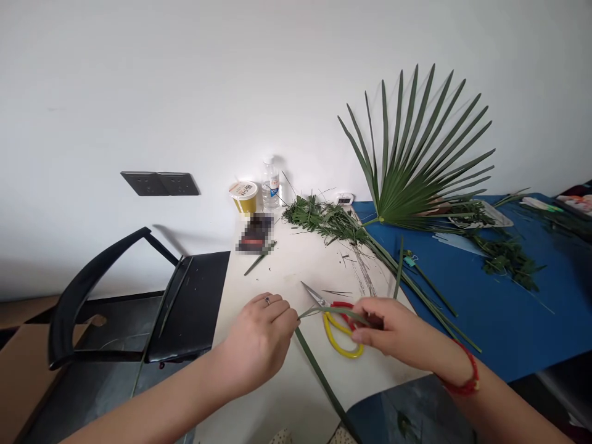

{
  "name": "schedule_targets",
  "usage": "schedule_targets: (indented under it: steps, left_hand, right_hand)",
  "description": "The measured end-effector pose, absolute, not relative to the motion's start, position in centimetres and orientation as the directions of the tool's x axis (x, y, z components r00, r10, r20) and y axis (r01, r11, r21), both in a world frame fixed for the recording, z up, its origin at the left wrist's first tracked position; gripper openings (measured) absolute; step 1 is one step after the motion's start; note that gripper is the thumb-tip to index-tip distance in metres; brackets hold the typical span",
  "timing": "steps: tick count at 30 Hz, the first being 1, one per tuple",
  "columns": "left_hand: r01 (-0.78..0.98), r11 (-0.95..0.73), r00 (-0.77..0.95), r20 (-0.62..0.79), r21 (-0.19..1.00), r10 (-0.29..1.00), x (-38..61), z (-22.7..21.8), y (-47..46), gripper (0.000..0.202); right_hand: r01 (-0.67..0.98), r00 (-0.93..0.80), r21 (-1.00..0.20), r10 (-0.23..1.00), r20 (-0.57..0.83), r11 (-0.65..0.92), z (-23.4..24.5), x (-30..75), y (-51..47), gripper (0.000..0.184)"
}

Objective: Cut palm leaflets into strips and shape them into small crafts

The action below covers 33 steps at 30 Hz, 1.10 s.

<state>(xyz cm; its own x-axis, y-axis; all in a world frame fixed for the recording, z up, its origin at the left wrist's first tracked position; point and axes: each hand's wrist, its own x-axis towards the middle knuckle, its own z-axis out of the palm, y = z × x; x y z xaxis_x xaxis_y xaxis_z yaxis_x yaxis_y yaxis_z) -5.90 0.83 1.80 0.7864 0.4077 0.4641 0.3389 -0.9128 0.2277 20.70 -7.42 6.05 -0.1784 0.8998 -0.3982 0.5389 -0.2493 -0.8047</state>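
Hands apart over the white table (277,271), both on the same green leaf strip (318,372). Left hand (264,336) has it pinched at the fingertips; the actual contact is mostly behind the knuckles. From there one length drops toward the lower frame edge and gets cut off; thinner strands arc across to the right hand (387,327). That hand looks closed on the strands between thumb and fingers, but the gap is dark, so can't swear to how firm the grip is.

Scissors (324,303) lie under the strands, tip toward upper left; the right fingers partly cover the red and yellow handles, touching or just above, can't tell.

Dark item (256,234) by the tub (245,198) is pixelated, unreadable. Fan palm leaf (407,172) partly blocks the tray (502,214) behind it. Cardboard box (34,376) is cropped at left. Chair (69,290) shows only partly. Patterned fabric (281,438) just peeks in at the bottom.
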Motion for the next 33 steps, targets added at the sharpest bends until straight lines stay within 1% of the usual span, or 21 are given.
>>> schedule_targets:
  steps: [1, 2, 4, 6, 8, 11, 13, 14, 16, 17, 18, 19, 20, 21, 22, 23, 25, 28, 31, 33]
  left_hand:
    - [0.359, -0.897, 0.773, 0.456, 0.259, 0.441, -6.2, 1.7, 1.0, 0.019]
    - [0.381, -0.873, 0.757, 0.438, 0.305, 0.484, -6.4, 1.5, 1.2, 0.02]
    - [0.425, -0.791, 0.714, 0.375, 0.44, 0.592, -6.9, 1.3, 1.5, 0.021]
    - [0.45, -0.665, 0.66, 0.28, 0.596, 0.697, -7.2, 1.1, 1.6, 0.023]
    - [0.444, -0.515, 0.62, 0.164, 0.733, 0.768, -7.1, 0.8, 1.4, 0.023]
    - [0.387, -0.282, 0.597, -0.006, 0.878, 0.802, -6.4, 0.3, 0.7, 0.023]
    - [0.338, -0.155, 0.6, -0.085, 0.928, 0.795, -5.6, -0.1, 0.1, 0.024]
    - [0.315, -0.111, 0.608, -0.111, 0.942, 0.786, -5.2, -0.3, -0.3, 0.024]
    - [0.281, -0.063, 0.626, -0.133, 0.958, 0.768, -4.5, -0.7, -0.9, 0.023]
    - [0.266, -0.055, 0.632, -0.132, 0.962, 0.764, -4.3, -0.8, -1.2, 0.023]
    - [0.253, -0.05, 0.635, -0.127, 0.966, 0.762, -4.1, -1.0, -1.4, 0.023]
    - [0.24, -0.046, 0.636, -0.121, 0.97, 0.762, -4.0, -1.1, -1.5, 0.023]
    - [0.225, -0.041, 0.633, -0.114, 0.973, 0.766, -3.9, -1.2, -1.6, 0.023]
    - [0.208, -0.033, 0.629, -0.108, 0.978, 0.77, -3.8, -1.3, -1.6, 0.023]
    - [0.189, -0.022, 0.625, -0.103, 0.982, 0.773, -3.8, -1.4, -1.7, 0.023]
    - [0.167, -0.01, 0.623, -0.098, 0.986, 0.776, -3.7, -1.5, -1.6, 0.023]
    - [0.126, 0.015, 0.622, -0.091, 0.992, 0.778, -3.6, -1.6, -1.6, 0.023]
    - [0.095, 0.043, 0.617, -0.092, 0.995, 0.782, -3.4, -1.6, -1.7, 0.025]
    - [0.08, 0.055, 0.603, -0.093, 0.995, 0.793, -3.5, -1.6, -1.8, 0.026]
    - [0.072, 0.062, 0.589, -0.093, 0.995, 0.803, -3.5, -1.6, -1.7, 0.027]
  right_hand:
    - [0.437, -0.222, -0.825, 0.846, -0.485, -0.359, 5.6, 21.5, -7.7, 0.024]
    - [0.335, -0.258, -0.827, 0.8, -0.541, -0.451, 5.0, 22.2, -8.2, 0.029]
    - [0.162, -0.274, -0.834, 0.788, -0.552, -0.528, 3.8, 23.4, -9.4, 0.035]
    - [-0.014, -0.32, -0.853, 0.81, -0.491, -0.522, 2.6, 24.0, -10.8, 0.036]
    - [-0.166, -0.337, -0.85, 0.839, -0.427, -0.5, 1.6, 24.0, -12.0, 0.032]
    - [-0.347, -0.269, -0.829, 0.893, -0.36, -0.439, 0.5, 22.0, -12.6, 0.027]
    - [-0.417, -0.188, -0.823, 0.923, -0.337, -0.386, 0.3, 20.0, -12.0, 0.027]
    - [-0.426, -0.142, -0.832, 0.934, -0.327, -0.356, 0.3, 18.9, -11.5, 0.028]
    - [-0.362, 0.034, -0.893, 0.953, -0.3, -0.268, 0.4, 17.2, -10.1, 0.03]
    - [-0.284, 0.139, -0.932, 0.952, -0.273, -0.226, 0.5, 16.6, -9.3, 0.031]
    - [-0.172, 0.24, -0.967, 0.944, -0.226, -0.188, 0.6, 16.2, -8.6, 0.032]
    - [-0.038, 0.322, -0.989, 0.935, -0.146, -0.141, 0.6, 16.0, -8.0, 0.034]
    - [0.096, 0.367, -0.991, 0.929, -0.053, -0.094, 0.6, 15.8, -7.5, 0.035]
    - [0.214, 0.377, -0.976, 0.926, 0.038, -0.047, 0.5, 15.8, -7.1, 0.036]
    - [0.302, 0.36, -0.953, 0.927, 0.11, -0.004, 0.5, 15.7, -6.8, 0.036]
    - [0.353, 0.334, -0.935, 0.93, 0.154, 0.027, 0.4, 15.7, -6.7, 0.037]
    - [0.376, 0.31, -0.926, 0.936, 0.165, 0.039, 0.2, 15.4, -6.6, 0.039]
    - [0.336, 0.323, -0.942, 0.94, 0.109, -0.006, 0.0, 14.8, -6.5, 0.041]
    - [0.26, 0.31, -0.962, 0.951, 0.007, -0.078, -0.5, 14.3, -6.5, 0.035]
    - [0.169, 0.265, -0.977, 0.96, -0.084, -0.133, -0.8, 14.0, -6.5, 0.03]
